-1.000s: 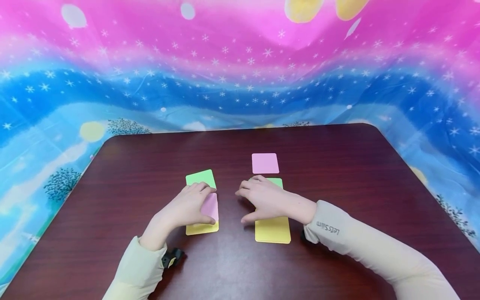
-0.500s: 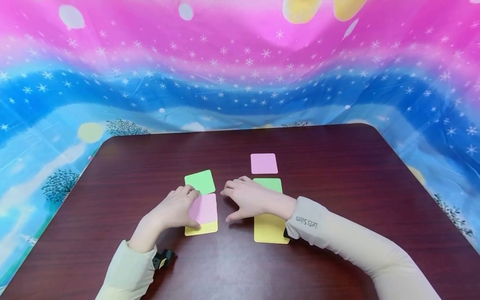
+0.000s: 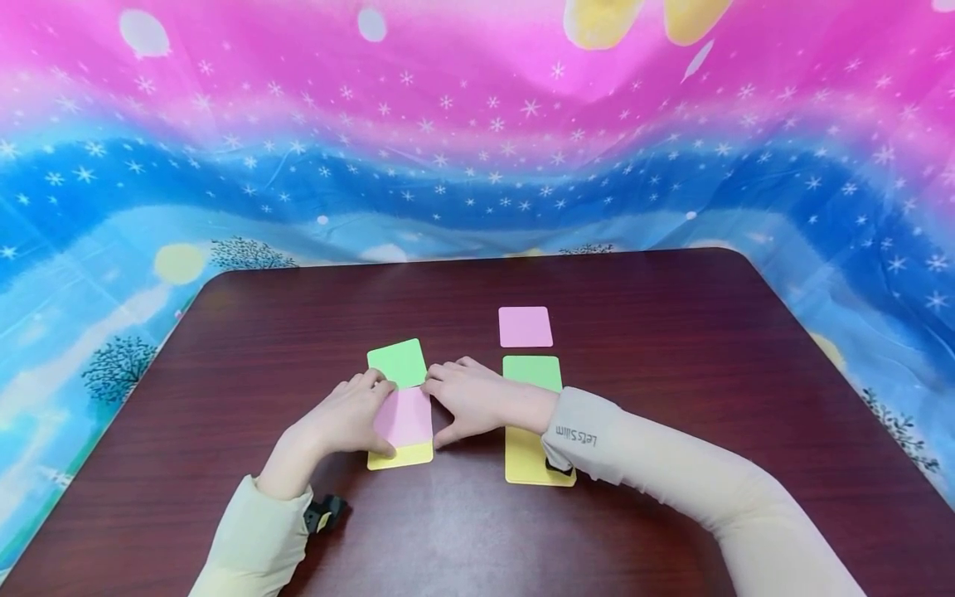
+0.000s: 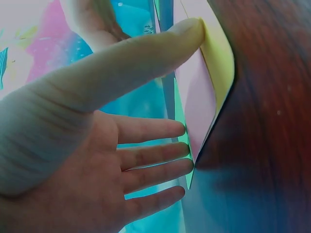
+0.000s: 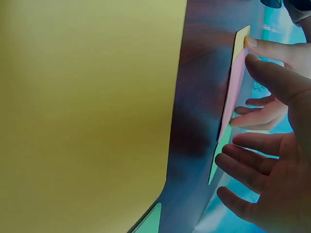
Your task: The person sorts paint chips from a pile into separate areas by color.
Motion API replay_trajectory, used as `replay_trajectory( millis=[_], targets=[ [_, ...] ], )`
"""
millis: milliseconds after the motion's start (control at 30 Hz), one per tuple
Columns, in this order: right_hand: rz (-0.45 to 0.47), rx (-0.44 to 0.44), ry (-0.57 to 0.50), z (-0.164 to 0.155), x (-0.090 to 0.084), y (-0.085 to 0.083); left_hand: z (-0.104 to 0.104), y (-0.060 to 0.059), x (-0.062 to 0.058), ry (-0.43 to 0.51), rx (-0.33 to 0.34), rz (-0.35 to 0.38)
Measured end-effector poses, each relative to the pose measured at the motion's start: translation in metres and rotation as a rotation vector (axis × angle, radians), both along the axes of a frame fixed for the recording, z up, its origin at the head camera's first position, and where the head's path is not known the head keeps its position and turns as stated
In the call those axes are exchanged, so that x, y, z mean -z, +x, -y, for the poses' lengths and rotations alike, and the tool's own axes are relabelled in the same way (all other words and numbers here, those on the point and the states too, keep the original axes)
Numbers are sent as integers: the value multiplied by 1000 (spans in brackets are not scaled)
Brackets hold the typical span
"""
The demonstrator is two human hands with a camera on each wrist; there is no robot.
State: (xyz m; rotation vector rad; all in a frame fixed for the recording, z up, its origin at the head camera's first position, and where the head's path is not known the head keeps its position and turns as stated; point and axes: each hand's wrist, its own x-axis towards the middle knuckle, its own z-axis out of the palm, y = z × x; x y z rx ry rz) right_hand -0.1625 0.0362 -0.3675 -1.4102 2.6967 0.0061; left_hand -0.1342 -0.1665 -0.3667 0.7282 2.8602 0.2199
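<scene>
Two hands meet at a pink card point(image 3: 404, 417) lying on the table point(image 3: 671, 373) between a green card point(image 3: 398, 362) and a yellow card point(image 3: 403, 454). The left hand point(image 3: 339, 419) has straight fingers on its left edge, thumb at the near corner; the right hand point(image 3: 466, 398) rests relaxed fingers at its right edge. The card looks thin, light and bendable, best lifted by an edge.
</scene>
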Motion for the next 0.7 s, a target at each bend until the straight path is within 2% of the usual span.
replay_trajectory(
  millis=[333, 700],
  targets=[
    [-8, 21, 40, 7, 4, -1, -2, -2, -1, -5, 15, -7],
    [-35, 18, 34, 10, 5, -2, -3, -4, 2, 3, 25, -25]
  ],
)
